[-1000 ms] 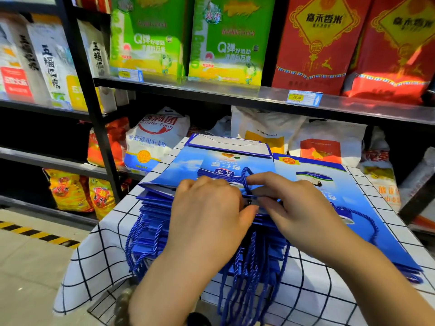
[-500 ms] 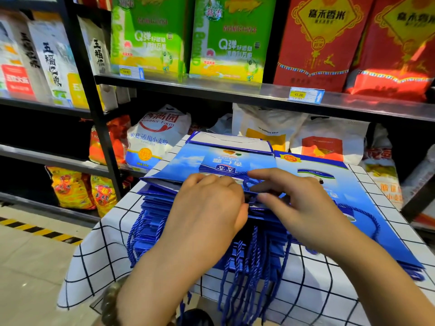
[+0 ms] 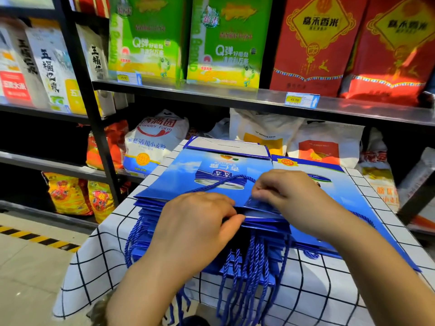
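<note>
Left hand [image 3: 195, 229] and right hand [image 3: 294, 196] pinch the top paper bag [image 3: 179, 177] by its near edge, the best hold; it looks light, slick, easily creased.

Glossy paper bags [image 3: 179, 175], twisted cord handles [image 3: 244, 262], checked cloth [image 3: 94, 262].

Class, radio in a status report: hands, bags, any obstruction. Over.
Left hand grips bag stack near edge. Right hand pinches top bag rim. Rope handle lies across top bag.
</note>
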Demonstrator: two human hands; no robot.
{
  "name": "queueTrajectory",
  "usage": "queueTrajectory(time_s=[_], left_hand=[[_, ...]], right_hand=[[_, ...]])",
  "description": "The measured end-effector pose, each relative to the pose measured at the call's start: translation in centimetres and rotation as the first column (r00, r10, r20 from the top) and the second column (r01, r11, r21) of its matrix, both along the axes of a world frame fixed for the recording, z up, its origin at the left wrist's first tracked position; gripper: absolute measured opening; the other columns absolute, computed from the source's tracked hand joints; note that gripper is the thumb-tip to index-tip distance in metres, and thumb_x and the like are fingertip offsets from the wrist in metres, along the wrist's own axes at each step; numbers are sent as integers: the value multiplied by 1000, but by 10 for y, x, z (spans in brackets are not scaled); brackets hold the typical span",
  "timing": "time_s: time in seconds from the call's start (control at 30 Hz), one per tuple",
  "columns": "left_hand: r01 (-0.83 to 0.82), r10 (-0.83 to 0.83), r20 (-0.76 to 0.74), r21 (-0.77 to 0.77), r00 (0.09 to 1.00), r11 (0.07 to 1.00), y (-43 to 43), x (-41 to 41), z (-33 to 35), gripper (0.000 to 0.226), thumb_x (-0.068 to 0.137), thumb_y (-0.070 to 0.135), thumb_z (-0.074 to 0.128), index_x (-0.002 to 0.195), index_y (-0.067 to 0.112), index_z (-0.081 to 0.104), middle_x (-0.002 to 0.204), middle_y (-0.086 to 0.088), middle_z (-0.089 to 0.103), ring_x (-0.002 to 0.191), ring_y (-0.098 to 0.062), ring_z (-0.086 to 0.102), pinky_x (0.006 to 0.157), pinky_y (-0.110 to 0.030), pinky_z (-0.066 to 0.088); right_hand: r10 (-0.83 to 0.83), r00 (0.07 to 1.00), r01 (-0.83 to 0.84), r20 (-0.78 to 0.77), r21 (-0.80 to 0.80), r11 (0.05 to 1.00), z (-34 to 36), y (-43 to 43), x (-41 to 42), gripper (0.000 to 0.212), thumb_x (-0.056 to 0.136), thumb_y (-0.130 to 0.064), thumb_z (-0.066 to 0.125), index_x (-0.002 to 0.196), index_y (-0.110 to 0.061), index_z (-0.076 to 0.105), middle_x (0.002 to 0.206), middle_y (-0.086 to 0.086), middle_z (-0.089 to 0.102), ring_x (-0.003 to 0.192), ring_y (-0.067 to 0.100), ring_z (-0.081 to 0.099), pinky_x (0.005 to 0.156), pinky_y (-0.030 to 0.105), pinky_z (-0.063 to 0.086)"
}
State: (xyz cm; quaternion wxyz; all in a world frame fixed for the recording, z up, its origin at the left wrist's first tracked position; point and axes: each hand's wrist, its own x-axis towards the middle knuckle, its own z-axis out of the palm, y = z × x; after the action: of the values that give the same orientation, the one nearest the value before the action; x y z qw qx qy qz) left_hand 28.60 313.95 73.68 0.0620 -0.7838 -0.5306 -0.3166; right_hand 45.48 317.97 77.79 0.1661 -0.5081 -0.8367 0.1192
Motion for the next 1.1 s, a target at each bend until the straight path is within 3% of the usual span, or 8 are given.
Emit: queueTrajectory(time_s=[0.17, 0.27, 0.37, 0.6, 0.73, 0.87, 1.0, 1.1], left_hand=[[-14, 13, -10, -153, 1000, 988, -3, 3, 16, 43, 71, 69, 46, 64, 27, 41, 72, 11, 62, 75, -7, 61, 62, -32, 48], [-27, 21, -179, -34, 984, 999, -4, 7, 20, 43, 66, 68, 61, 88, 32, 51, 80, 13, 59, 76, -6, 58, 61, -25, 43], [44, -30, -230, 57, 973, 997, 2, 12, 11, 35, 59, 61, 64, 75, 31, 68, 58, 10, 54, 55, -11, 58, 41, -22, 37], [99, -24, -346, 199, 938, 975, 11, 12, 25, 32, 79, 44, 43, 63, 25, 63, 53, 8, 56, 51, -17, 57, 41, -22, 25], [28, -10, -61, 300, 998, 954, 17, 17, 45, 33, 84, 32, 36, 73, 16, 63, 63, 0, 63, 56, -28, 60, 42, -27, 38], [-110, -62, 348, 454, 935, 884, 15, 19, 71, 28, 90, 26, 42, 82, 10, 63, 68, -1, 59, 64, -22, 51, 54, -35, 35], [-188, -208, 666, 471, 717, 862, 13, 17, 87, 24, 92, 21, 47, 68, 17, 47, 55, 8, 43, 54, -8, 38, 55, -20, 35], [-69, -236, 895, 281, 378, 957, 16, 8, 75, 15, 91, 20, 51, 76, 18, 52, 63, 2, 62, 58, -15, 59, 53, -32, 52]], right_hand=[[-28, 999, 28, -27, -6, 1000, -5, -5, 2, 15, 88, -33, 56, 72, -34, 55, 77, -17, 59, 78, 7, 54, 78, 34, 47], [-25, 999, 25, -43, 8, 1000, -4, -8, 1, 7, 85, -34, 59, 81, -33, 64, 85, -13, 65, 82, 8, 58, 79, 36, 48], [14, 999, -15, 47, 26, 1000, -4, -16, 1, 18, 88, -36, 52, 100, -33, 65, 99, -14, 64, 95, 9, 56, 84, 35, 47], [-108, 977, 177, -184, 416, 892, -7, -24, 17, 23, 90, -32, 47, 101, -26, 66, 93, -9, 68, 84, 19, 63, 71, 40, 52], [7, 866, 353, -499, 621, 700, -11, -28, 16, 27, 87, -28, 48, 105, -11, 60, 92, -5, 54, 84, 16, 56, 66, 38, 50], [18, 842, 233, -539, 395, 889, -14, -32, -12, 65, 75, -55, 50, 133, -27, 41, 127, -10, 52, 116, 6, 49, 94, 32, 45], [66, 878, 75, -474, 272, 959, -14, -32, -37, 85, 67, -66, 42, 143, -35, 22, 145, -19, 34, 130, -8, 30, 104, 17, 30], [45, 947, 52, -319, 289, 956, -6, -27, -28, 82, 72, -67, 43, 144, -39, 15, 153, -17, 17, 135, -7, 15, 105, 12, 19]])
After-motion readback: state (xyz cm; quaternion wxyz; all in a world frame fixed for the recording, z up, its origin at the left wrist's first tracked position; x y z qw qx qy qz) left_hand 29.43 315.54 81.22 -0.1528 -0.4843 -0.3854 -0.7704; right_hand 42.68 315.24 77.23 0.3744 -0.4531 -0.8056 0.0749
